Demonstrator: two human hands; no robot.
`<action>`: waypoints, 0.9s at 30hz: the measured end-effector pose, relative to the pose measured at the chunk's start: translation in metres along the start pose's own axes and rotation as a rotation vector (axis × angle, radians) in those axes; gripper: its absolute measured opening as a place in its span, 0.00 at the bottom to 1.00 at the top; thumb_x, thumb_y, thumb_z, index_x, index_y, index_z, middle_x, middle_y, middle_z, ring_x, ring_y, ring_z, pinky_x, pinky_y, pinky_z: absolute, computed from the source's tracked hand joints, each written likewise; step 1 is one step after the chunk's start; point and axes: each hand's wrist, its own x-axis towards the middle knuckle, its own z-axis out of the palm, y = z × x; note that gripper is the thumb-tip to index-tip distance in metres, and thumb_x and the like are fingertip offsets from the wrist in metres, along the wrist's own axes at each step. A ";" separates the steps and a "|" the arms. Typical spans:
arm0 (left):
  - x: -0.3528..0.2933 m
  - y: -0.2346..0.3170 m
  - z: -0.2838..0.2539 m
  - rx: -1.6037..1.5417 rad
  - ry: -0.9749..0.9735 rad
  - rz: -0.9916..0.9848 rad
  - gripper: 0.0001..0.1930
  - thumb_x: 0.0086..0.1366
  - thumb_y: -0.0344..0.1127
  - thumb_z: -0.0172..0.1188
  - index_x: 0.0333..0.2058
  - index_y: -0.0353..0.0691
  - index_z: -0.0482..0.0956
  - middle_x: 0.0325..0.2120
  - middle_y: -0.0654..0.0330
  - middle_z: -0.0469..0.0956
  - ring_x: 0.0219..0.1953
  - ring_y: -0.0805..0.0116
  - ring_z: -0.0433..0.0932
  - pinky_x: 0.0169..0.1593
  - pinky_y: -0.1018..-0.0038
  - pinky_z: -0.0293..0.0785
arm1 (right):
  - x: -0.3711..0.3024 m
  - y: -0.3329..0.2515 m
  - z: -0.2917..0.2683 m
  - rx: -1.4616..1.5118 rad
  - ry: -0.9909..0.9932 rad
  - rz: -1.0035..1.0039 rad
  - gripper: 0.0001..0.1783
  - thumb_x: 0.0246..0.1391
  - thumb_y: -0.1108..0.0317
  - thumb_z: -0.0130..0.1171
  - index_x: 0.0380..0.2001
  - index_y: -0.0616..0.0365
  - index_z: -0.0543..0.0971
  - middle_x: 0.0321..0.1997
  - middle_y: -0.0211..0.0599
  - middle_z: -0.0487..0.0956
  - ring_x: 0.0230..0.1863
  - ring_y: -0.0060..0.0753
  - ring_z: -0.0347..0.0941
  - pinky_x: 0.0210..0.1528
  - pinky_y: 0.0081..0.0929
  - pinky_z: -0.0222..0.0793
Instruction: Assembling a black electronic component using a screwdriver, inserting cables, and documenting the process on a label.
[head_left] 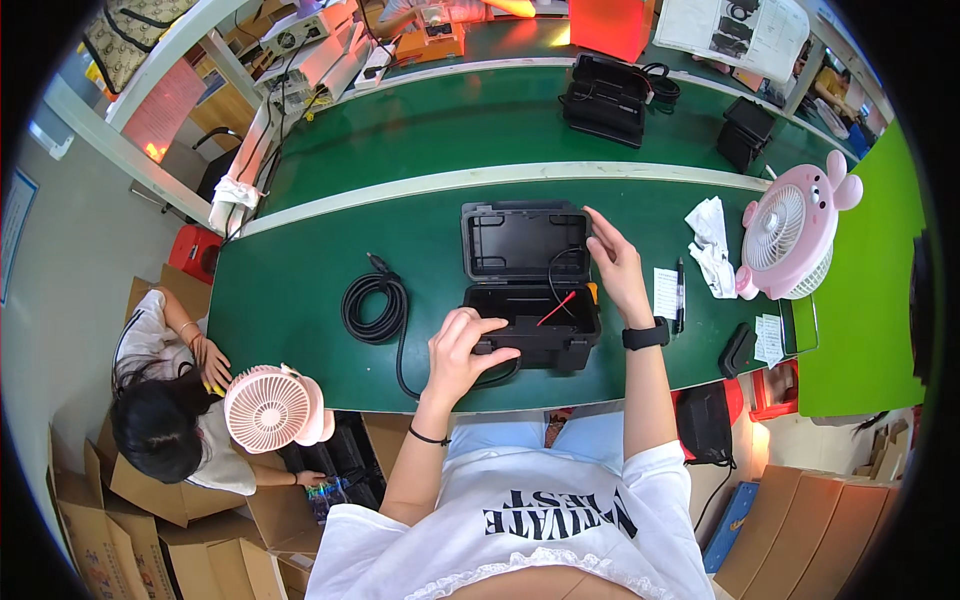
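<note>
An open black plastic case (pixel 530 285) sits on the green bench in front of me, its lid raised toward the far side. My left hand (pixel 462 350) grips the case's near front edge at the handle. My right hand (pixel 615 262) rests against the right side of the raised lid, fingers spread along its rim. Inside the case lie thin wires, one red (pixel 556 309) and one black. A coiled black cable (pixel 375 308) lies on the bench left of the case, with its tail running under my left hand toward the case front.
A pink fan (pixel 795 235) stands at the right with crumpled white tissue (pixel 712 243), paper slips and a pen (pixel 680 295) beside it. Another pink fan (pixel 270 408) sits at the near left edge. A person crouches among cardboard boxes at lower left. More black cases (pixel 606 100) rest on the far bench.
</note>
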 end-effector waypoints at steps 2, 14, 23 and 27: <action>-0.003 -0.001 0.000 0.002 0.002 0.008 0.23 0.40 0.44 0.80 0.36 0.44 0.84 0.29 0.61 0.73 0.36 0.60 0.77 0.35 0.67 0.76 | -0.002 -0.002 0.001 -0.004 0.004 -0.003 0.26 0.65 0.76 0.53 0.65 0.50 0.72 0.61 0.49 0.78 0.66 0.39 0.72 0.65 0.30 0.67; -0.008 0.003 -0.003 0.013 -0.022 0.004 0.23 0.39 0.43 0.80 0.34 0.43 0.83 0.28 0.61 0.73 0.35 0.59 0.77 0.36 0.66 0.77 | -0.011 -0.016 -0.001 -0.027 0.005 -0.052 0.26 0.65 0.78 0.52 0.65 0.52 0.72 0.62 0.48 0.78 0.66 0.40 0.72 0.65 0.31 0.67; -0.028 0.007 0.005 0.042 0.041 0.078 0.22 0.37 0.42 0.80 0.33 0.44 0.83 0.26 0.62 0.73 0.33 0.61 0.76 0.35 0.67 0.75 | -0.038 -0.033 -0.009 0.046 0.009 -0.194 0.21 0.63 0.81 0.50 0.58 0.61 0.75 0.62 0.47 0.78 0.66 0.41 0.72 0.67 0.31 0.65; -0.024 0.008 0.006 0.047 0.044 0.077 0.25 0.37 0.42 0.81 0.34 0.42 0.81 0.26 0.61 0.74 0.34 0.59 0.77 0.36 0.66 0.76 | -0.056 -0.034 -0.012 0.031 0.040 -0.214 0.19 0.61 0.84 0.49 0.53 0.62 0.78 0.62 0.46 0.78 0.66 0.40 0.72 0.67 0.30 0.64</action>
